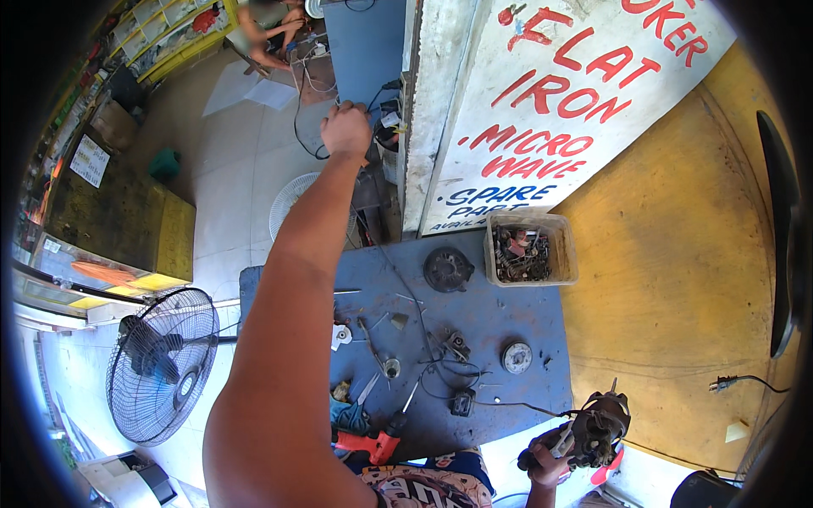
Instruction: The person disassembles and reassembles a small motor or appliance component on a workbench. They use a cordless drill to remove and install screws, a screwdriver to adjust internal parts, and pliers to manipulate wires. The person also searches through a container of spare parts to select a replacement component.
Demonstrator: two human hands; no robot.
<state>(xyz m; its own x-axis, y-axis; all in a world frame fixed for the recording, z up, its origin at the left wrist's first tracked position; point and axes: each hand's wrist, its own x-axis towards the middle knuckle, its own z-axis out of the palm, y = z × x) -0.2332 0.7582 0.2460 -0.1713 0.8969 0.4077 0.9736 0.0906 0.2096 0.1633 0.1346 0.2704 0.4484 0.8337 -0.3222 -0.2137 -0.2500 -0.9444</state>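
My left arm stretches far forward over the bench, and my left hand [345, 129] is closed beside the edge of a blue-grey panel [370, 46]. What its fingers hold, if anything, is too small to make out. Low on the right, my right hand [550, 466] grips a dark electric motor [600, 427] with its thin shaft pointing up. A black cord [517, 405] runs from the motor back onto the blue workbench [474, 427], to a small black box-shaped part [462, 403].
On the bench are a round black housing [448, 269], a round metal cover [517, 357], a red-and-black tool [373, 442] and a clear bin [531, 279] of small parts. A black standing fan [163, 366] is at left; a lettered white board [525, 110] rises behind. Another person [262, 34] sits far back.
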